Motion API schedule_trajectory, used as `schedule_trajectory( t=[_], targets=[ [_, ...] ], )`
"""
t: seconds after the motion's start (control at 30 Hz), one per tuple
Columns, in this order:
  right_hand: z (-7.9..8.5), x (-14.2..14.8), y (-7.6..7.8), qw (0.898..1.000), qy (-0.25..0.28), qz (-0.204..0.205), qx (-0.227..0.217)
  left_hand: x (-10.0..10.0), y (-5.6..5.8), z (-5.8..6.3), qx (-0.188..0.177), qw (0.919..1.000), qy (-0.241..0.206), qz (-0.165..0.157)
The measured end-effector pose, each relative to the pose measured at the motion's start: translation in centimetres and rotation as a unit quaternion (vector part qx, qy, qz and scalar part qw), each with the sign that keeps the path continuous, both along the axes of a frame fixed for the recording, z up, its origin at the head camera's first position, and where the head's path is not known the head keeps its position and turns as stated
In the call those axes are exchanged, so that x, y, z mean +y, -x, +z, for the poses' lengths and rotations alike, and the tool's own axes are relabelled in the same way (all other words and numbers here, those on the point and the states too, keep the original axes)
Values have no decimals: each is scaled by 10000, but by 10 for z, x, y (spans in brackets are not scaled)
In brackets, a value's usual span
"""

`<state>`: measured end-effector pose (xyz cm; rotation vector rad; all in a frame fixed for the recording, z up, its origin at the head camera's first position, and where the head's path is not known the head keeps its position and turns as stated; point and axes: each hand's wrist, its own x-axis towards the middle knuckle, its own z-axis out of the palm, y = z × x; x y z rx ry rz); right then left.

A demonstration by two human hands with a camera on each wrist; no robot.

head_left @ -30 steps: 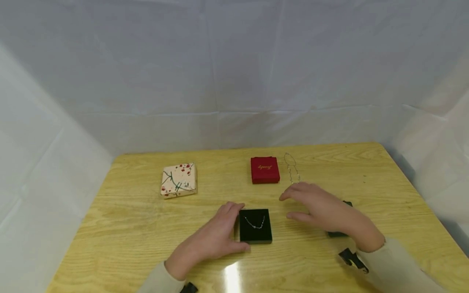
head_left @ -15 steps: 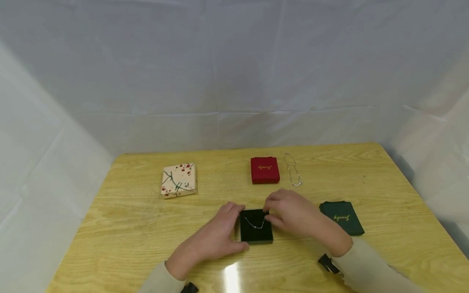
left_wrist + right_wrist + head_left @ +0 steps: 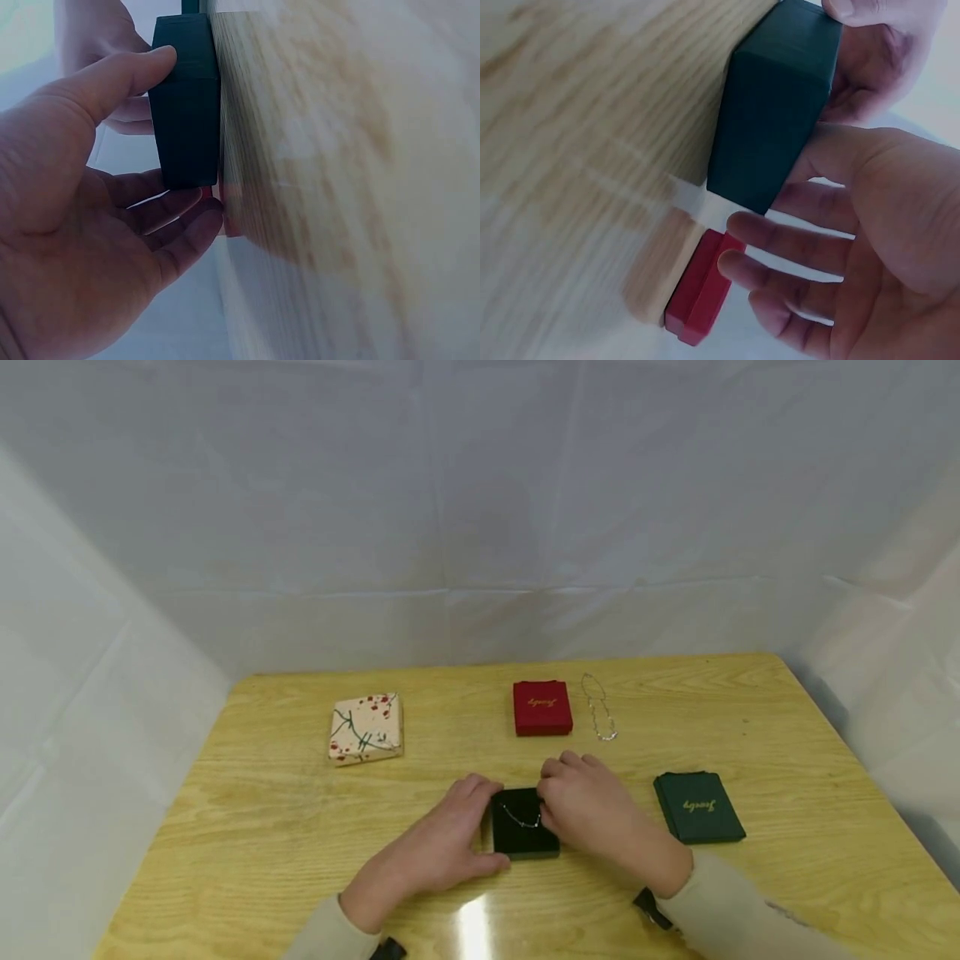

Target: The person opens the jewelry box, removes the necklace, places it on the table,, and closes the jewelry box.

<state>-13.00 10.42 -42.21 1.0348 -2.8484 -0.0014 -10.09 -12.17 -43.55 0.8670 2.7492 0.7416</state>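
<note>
A small green box (image 3: 525, 852) with a black inside is held on the wooden table (image 3: 262, 827) by the left hand (image 3: 438, 841). The box is gripped between thumb and fingers, with the thumb set at the near side. A thin silver necklace (image 3: 519, 819) is laid on the black inside. The right hand (image 3: 588, 802) is put at the right edge of the box, with its fingers bent in by one end of the necklace. It cannot be told whether the necklace is pinched. A green lid (image 3: 699, 818) with gold writing is placed to the right. Farther back, a red box (image 3: 542, 714) is seen, with another necklace (image 3: 602, 718) laid just beside it. A flowery box (image 3: 366, 731) is set on the left.
</note>
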Motion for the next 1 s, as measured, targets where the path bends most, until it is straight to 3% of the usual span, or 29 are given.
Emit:
schedule_trajectory(
  t=[0.3, 1.0],
  targets=[
    [-7, -4, 5, 9990, 252, -248, -266, 1, 0, 0, 59, 10000, -11, -25],
    [-1, 4, 6, 9943, 963, 424, 195, 0, 1, 2, -67, 9999, -4, 148]
  ],
)
